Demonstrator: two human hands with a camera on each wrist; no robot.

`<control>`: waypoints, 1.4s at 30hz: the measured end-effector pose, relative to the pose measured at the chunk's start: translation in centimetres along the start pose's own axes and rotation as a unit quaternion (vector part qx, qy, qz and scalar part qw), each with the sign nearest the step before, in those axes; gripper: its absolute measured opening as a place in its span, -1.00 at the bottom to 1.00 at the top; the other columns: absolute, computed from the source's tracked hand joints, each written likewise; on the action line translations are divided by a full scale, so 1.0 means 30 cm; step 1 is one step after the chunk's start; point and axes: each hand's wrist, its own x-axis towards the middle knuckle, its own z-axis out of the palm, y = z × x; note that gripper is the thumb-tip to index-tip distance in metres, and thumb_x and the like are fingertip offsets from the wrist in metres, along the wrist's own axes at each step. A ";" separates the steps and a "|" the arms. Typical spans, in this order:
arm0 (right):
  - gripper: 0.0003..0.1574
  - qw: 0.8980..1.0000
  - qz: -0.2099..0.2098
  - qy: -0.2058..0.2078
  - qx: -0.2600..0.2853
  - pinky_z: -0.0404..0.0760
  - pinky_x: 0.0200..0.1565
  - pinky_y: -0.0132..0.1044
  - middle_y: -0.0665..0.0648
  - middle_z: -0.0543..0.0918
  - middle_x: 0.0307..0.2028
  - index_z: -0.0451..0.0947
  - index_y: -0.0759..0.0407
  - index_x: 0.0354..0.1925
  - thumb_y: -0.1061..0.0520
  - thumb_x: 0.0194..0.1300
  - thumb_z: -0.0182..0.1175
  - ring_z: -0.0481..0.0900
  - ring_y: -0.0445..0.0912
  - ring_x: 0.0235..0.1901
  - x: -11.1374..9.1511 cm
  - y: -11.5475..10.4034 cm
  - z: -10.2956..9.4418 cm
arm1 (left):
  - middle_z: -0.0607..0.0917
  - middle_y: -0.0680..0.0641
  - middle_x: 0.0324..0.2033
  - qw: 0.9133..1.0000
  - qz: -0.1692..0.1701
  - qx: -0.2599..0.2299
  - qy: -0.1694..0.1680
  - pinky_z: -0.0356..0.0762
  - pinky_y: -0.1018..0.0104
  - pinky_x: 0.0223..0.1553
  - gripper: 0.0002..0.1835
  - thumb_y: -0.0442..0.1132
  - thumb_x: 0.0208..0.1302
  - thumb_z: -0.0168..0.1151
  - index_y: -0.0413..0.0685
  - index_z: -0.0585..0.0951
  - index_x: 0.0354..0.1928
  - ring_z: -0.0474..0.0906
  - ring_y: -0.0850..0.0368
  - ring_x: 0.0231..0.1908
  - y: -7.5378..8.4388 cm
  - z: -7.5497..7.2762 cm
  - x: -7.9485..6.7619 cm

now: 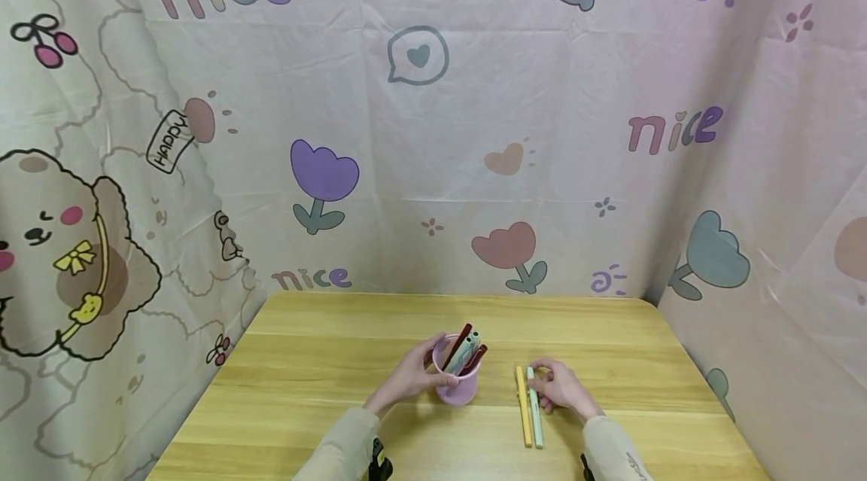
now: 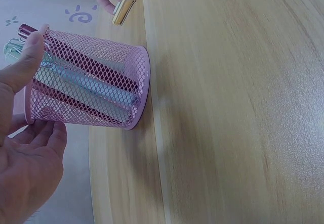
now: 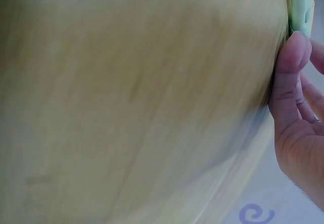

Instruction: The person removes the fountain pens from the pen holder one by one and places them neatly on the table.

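Observation:
My left hand (image 1: pixel 409 377) holds a pink mesh pen cup (image 1: pixel 458 393) near its rim, thumb on the near side and fingers on the far side. The cup stands upright on the table, and several dark red and pale green pens (image 2: pixel 93 85) lean inside it, seen through the mesh in the left wrist view. To the right, my right hand (image 1: pixel 564 389) pinches the far end of a light green pen (image 1: pixel 536 418). Close beside that pen, nearly parallel, lies a yellow pen (image 1: pixel 524 415). In the right wrist view the thumb (image 3: pixel 292 57) presses on the green pen's end.
The wooden table (image 1: pixel 325 360) extends around both hands. Behind it and along both sides hangs a printed cloth (image 1: pixel 433 135) that meets the table's back edge.

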 end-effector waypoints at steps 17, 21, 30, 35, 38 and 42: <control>-0.49 1.000 0.010 0.008 -0.011 0.64 -0.61 -0.33 0.13 0.53 -0.53 0.43 0.41 0.22 0.26 0.36 0.23 0.51 -0.16 -0.65 -0.005 -0.013 0.003 | 0.32 -0.49 0.41 1.000 0.005 -0.022 0.004 0.32 -0.23 0.43 0.03 -0.27 0.11 0.52 -0.52 0.11 0.47 0.35 -0.42 0.38 0.001 0.004 0.003; -0.49 1.000 0.010 0.011 -0.012 0.65 -0.61 -0.32 0.13 0.52 -0.53 0.43 0.41 0.22 0.27 0.36 0.23 0.51 -0.15 -0.65 -0.005 -0.010 0.003 | 0.32 -0.50 0.41 1.000 0.005 -0.025 0.004 0.32 -0.24 0.43 0.03 -0.28 0.11 0.52 -0.52 0.10 0.47 0.34 -0.42 0.38 0.004 0.004 0.003; -0.48 1.000 -0.001 0.004 -0.012 0.65 -0.61 -0.32 0.13 0.53 -0.54 0.42 0.43 0.23 0.27 0.36 0.22 0.51 -0.15 -0.66 -0.004 -0.006 0.001 | 0.33 -0.49 0.40 1.000 0.004 -0.023 0.005 0.33 -0.23 0.43 0.03 -0.27 0.10 0.52 -0.52 0.10 0.47 0.34 -0.42 0.38 0.004 0.004 0.003; -0.49 1.000 -0.002 0.003 -0.008 0.65 -0.61 -0.33 0.12 0.52 -0.55 0.42 0.43 0.22 0.27 0.36 0.22 0.50 -0.16 -0.66 -0.003 -0.005 0.001 | 0.34 -0.48 0.40 1.000 0.004 -0.022 0.005 0.34 -0.22 0.43 0.03 -0.27 0.10 0.52 -0.51 0.11 0.47 0.35 -0.42 0.38 0.006 0.003 0.002; -0.49 1.000 -0.005 0.001 -0.007 0.64 -0.62 -0.34 0.12 0.52 -0.55 0.42 0.43 0.22 0.27 0.36 0.22 0.50 -0.17 -0.66 -0.003 -0.004 0.001 | 0.33 -0.49 0.40 1.000 0.004 -0.023 0.005 0.34 -0.23 0.43 0.03 -0.27 0.10 0.52 -0.51 0.11 0.47 0.35 -0.42 0.38 0.006 0.003 0.002; -0.48 1.000 -0.010 -0.002 -0.010 0.64 -0.63 -0.37 0.11 0.52 -0.55 0.41 0.45 0.22 0.26 0.36 0.22 0.49 -0.19 -0.67 -0.005 -0.007 0.000 | 0.33 -0.49 0.41 1.000 0.003 -0.023 0.004 0.33 -0.23 0.43 0.03 -0.26 0.11 0.52 -0.52 0.10 0.48 0.34 -0.43 0.38 0.003 0.003 0.003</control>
